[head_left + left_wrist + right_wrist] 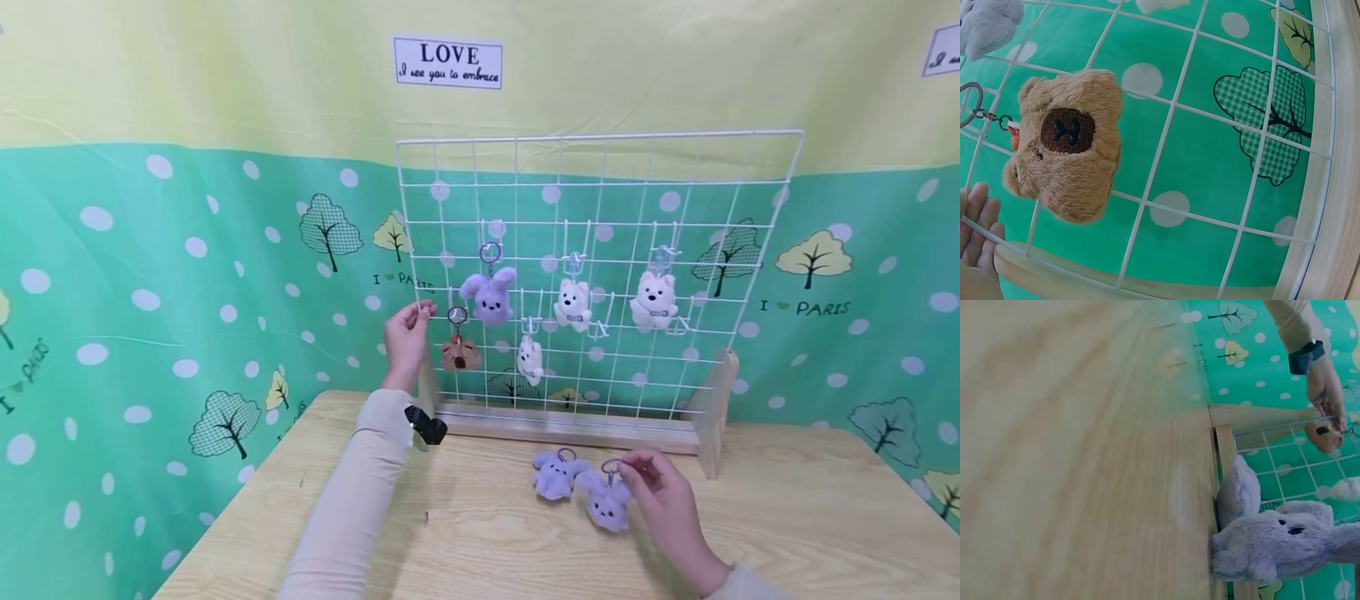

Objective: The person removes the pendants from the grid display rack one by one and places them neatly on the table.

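At the left edge of a white wire grid rack (pixel 600 136), my left hand (pixel 407 342) grips the frame wire with fingers and thumb. Right beside it hangs a brown bear keychain (pixel 460 356), seen large in the left wrist view, its snout dark brown. My right hand (pixel 667 500) pinches the metal ring of a purple bunny keychain (pixel 606 504) low over the table, in front of the rack. A second purple bunny keychain (pixel 555 477) lies just left of it, overlapping its ear in the head view. The right hand's fingers are out of the right wrist view.
On the grid hang another purple bunny keychain (pixel 491 302) and white dog keychains (pixel 573 306). Bare hooks (pixel 597 331) stick out among them. The rack stands on a wooden base (pixel 570 422) on a wooden table (pixel 480 550), with a green curtain (pixel 135 350) behind.
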Demonstrator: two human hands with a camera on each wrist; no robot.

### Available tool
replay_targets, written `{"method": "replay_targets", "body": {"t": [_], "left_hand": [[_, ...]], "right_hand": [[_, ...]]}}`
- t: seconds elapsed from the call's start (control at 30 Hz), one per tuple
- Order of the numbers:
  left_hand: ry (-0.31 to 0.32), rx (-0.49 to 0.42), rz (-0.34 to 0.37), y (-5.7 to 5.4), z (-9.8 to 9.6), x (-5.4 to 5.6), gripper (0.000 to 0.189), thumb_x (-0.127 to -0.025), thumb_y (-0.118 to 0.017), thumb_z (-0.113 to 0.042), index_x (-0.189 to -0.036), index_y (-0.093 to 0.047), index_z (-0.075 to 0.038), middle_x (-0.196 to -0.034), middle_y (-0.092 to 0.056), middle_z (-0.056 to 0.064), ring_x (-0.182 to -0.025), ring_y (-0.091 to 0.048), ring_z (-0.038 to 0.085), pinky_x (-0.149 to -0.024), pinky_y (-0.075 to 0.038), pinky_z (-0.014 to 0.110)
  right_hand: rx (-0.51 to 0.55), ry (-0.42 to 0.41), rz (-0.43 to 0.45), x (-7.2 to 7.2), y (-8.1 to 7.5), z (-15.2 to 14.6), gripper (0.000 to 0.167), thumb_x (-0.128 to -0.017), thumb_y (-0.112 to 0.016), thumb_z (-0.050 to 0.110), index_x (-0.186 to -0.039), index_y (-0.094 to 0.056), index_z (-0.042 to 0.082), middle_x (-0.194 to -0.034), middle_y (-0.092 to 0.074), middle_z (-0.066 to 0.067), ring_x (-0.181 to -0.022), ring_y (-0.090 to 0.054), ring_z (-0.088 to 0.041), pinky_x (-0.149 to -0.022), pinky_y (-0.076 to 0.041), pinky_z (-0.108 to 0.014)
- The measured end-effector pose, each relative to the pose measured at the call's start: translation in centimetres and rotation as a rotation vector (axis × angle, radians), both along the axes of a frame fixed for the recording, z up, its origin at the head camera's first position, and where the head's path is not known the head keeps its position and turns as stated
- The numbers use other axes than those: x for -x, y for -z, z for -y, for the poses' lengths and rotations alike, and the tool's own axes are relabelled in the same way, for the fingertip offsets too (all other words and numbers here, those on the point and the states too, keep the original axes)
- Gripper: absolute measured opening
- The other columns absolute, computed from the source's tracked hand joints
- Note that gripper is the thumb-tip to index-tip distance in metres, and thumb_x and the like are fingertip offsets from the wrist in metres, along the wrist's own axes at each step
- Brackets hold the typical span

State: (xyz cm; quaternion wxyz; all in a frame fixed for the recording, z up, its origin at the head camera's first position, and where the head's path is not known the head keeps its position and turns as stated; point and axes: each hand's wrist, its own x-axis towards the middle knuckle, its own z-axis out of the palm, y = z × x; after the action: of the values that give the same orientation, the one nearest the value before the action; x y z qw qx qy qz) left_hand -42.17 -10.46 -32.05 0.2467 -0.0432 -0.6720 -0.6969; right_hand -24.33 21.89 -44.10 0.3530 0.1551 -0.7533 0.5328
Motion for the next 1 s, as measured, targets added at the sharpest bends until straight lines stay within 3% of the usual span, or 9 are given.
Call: {"method": "replay_targets", "body": {"t": [0.43,0.77,1.0], "left_hand": [[-0.019,-0.024,-0.008,-0.1,-0.2,0.3,0.021,-0.095,-0.056,-0.01,-0.11,-0.065,0.0,-0.11,-0.068,0.016,-0.106,-0.063,0.018,-0.094,-0.048,0.021],[-0.008,-0.014,0.01,-0.2,-0.2,0.0,0.022,-0.095,-0.056,-0.012,-0.112,-0.065,-0.002,-0.111,-0.067,0.015,-0.108,-0.062,0.018,-0.096,-0.047,0.023],[-0.018,-0.007,0.004,-0.2,-0.1,-0.1,0.022,-0.096,-0.055,-0.014,-0.112,-0.065,-0.003,-0.111,-0.068,0.013,-0.108,-0.062,0.017,-0.096,-0.046,0.024]], "right_hand": [[-0.012,0.002,0.144,2.8,0.3,-0.9,0.007,-0.087,-0.061,-0.005,-0.092,-0.058,-0.004,-0.087,-0.063,-0.007,-0.084,-0.062,-0.011,-0.075,-0.052,-0.013],[0.021,-0.012,0.42,4.8,1.1,-1.9,0.009,-0.089,-0.06,0.0,-0.098,-0.058,-0.003,-0.095,-0.063,-0.014,-0.082,-0.06,-0.006,-0.072,-0.053,-0.017],[0.044,-0.016,0.484,6.2,1.7,-2.1,0.009,-0.09,-0.059,-0.002,-0.099,-0.057,-0.004,-0.094,-0.062,-0.016,-0.077,-0.06,-0.005,-0.07,-0.054,-0.018]]}}
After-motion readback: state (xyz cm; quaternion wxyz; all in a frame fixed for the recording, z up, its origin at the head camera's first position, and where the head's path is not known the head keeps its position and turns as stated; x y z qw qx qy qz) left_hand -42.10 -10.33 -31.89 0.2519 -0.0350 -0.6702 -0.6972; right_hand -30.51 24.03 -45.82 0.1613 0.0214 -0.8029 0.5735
